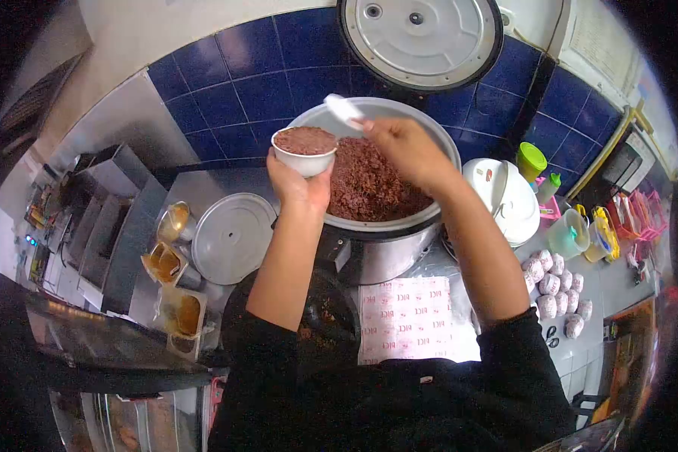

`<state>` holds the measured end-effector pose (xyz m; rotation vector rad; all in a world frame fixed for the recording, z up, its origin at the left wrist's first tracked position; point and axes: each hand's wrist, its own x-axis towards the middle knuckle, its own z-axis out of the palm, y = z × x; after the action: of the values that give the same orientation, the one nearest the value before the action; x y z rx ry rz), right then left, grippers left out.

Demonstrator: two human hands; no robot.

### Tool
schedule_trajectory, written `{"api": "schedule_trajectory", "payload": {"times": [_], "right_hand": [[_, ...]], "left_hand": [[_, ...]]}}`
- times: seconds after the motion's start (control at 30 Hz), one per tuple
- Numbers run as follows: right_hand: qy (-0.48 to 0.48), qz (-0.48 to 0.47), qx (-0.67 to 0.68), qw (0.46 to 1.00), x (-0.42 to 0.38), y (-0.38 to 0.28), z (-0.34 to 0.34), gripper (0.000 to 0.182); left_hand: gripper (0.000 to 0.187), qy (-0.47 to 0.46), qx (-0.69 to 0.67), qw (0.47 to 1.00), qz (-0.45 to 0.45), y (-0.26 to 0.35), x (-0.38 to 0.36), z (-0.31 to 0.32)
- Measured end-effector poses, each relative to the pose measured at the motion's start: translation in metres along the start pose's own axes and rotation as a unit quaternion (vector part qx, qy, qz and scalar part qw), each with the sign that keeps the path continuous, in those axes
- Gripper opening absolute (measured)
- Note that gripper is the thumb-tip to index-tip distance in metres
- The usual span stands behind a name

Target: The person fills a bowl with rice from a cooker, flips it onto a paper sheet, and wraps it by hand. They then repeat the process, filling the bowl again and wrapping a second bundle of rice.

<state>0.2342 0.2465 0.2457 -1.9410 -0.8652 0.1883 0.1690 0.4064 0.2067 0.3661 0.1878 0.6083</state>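
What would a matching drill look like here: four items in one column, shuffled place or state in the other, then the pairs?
Items:
1. small white bowl
2. white plastic rice paddle
3. big round metal pot lid
4. printed white paper sheet

Place or state:
A. lying flat in front of the large metal rice cooker
B. gripped in the right hand
C. held up in the left hand, full of reddish-brown rice
D. resting on the counter left of the cooker

Pairs: 1-C, 2-B, 3-D, 4-A

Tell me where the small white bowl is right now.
The small white bowl, full of reddish rice, sits in the left hand, at the big rice pot's left rim.
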Motion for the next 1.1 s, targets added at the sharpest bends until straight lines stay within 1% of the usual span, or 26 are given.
{"api": "schedule_trajectory", "payload": {"times": [0.03,0.1,0.17,0.2,0.23,0.27,0.3,0.37,0.4,0.43,0.5,0.53,0.57,0.6,0.63,0.7,0.77,0.8,0.83,0.9,0.93,0.97,1.0,1.03,1.07,1.1], "right_hand": [[0.085,-0.067,0.001,0.994,0.007,0.009,-0.002,0.034],[0.014,0.011,-0.043,0.999,0.012,0.010,-0.010,0.037],[0.031,-0.030,-0.256,0.966,-0.003,0.005,-0.002,0.049],[-0.063,-0.060,-0.117,0.989,-0.014,-0.001,-0.003,0.063],[-0.088,-0.133,-0.024,0.987,-0.026,-0.008,0.003,0.068],[-0.087,-0.154,0.136,0.975,-0.040,-0.017,0.015,0.068],[-0.081,-0.170,0.295,0.937,-0.054,-0.025,0.025,0.069],[0.070,-0.161,0.370,0.912,-0.080,-0.024,0.036,0.066],[0.107,-0.131,0.400,0.901,-0.100,-0.022,0.031,0.062],[0.123,-0.123,0.451,0.875,-0.113,-0.010,0.028,0.060],[0.099,-0.115,0.597,0.788,-0.150,0.006,0.015,0.060],[0.094,-0.093,0.614,0.778,-0.174,0.012,0.009,0.064],[0.078,-0.066,0.634,0.767,-0.196,0.026,0.004,0.066],[0.093,-0.030,0.653,0.751,-0.219,0.043,0.001,0.067],[0.106,0.006,0.671,0.734,-0.242,0.061,0.001,0.068],[0.152,0.090,0.678,0.713,-0.282,0.106,0.008,0.066],[0.167,0.181,0.693,0.678,-0.314,0.144,0.019,0.066],[0.157,0.216,0.703,0.659,-0.329,0.166,0.026,0.062],[0.165,0.249,0.694,0.655,-0.339,0.178,0.035,0.058],[0.162,0.310,0.661,0.664,-0.353,0.199,0.048,0.055],[0.168,0.339,0.646,0.663,-0.353,0.202,0.056,0.053],[0.165,0.345,0.648,0.659,-0.352,0.202,0.061,0.053],[0.162,0.364,0.614,0.681,-0.348,0.199,0.065,0.051],[0.159,0.381,0.580,0.702,-0.346,0.199,0.066,0.049],[0.150,0.378,0.569,0.715,-0.346,0.209,0.070,0.050],[0.147,0.382,0.570,0.713,-0.343,0.208,0.072,0.050]], "left_hand": [[0.040,-0.001,-0.002,1.000,-0.001,0.001,-0.001,0.003],[0.039,0.013,-0.068,0.997,0.021,0.003,-0.008,0.012],[0.039,0.018,-0.086,0.996,0.006,0.003,-0.023,0.025],[0.039,-0.004,-0.061,0.998,0.003,0.001,-0.037,0.033],[0.039,-0.024,-0.036,0.999,0.000,-0.002,-0.048,0.035],[0.042,-0.092,0.024,0.995,-0.020,-0.007,-0.055,0.029],[0.046,-0.070,-0.026,0.997,-0.010,-0.018,-0.077,0.041],[0.042,-0.105,0.040,0.994,0.002,-0.033,-0.118,0.046],[0.045,-0.086,0.076,0.993,-0.014,-0.045,-0.122,0.035],[0.039,-0.094,0.133,0.986,-0.039,-0.047,-0.137,0.030],[0.030,-0.071,0.272,0.959,-0.031,-0.054,-0.162,0.013],[0.030,-0.069,0.272,0.959,-0.038,-0.055,-0.164,0.001],[0.027,-0.154,0.389,0.905,-0.077,-0.056,-0.162,-0.019],[0.024,-0.236,0.497,0.827,-0.115,-0.061,-0.163,-0.039],[0.023,-0.281,0.548,0.781,-0.104,-0.072,-0.169,-0.055],[0.026,-0.360,0.703,0.604,-0.103,-0.085,-0.187,-0.083],[0.029,-0.454,0.759,0.465,0.038,-0.109,-0.203,-0.144],[0.025,-0.438,0.779,0.424,0.149,-0.118,-0.217,-0.152],[0.025,-0.434,0.782,0.423,0.143,-0.125,-0.224,-0.164],[0.022,-0.413,0.870,0.265,0.052,-0.142,-0.230,-0.190],[0.022,-0.409,0.872,0.264,0.046,-0.149,-0.233,-0.199],[0.021,-0.368,0.883,0.291,-0.016,-0.157,-0.236,-0.209],[0.020,-0.324,0.888,0.317,-0.077,-0.163,-0.240,-0.219],[0.020,-0.321,0.889,0.315,-0.083,-0.170,-0.243,-0.236],[0.020,-0.322,0.847,0.423,-0.017,-0.176,-0.247,-0.253],[0.020,-0.316,0.789,0.525,0.051,-0.177,-0.251,-0.255]]}}
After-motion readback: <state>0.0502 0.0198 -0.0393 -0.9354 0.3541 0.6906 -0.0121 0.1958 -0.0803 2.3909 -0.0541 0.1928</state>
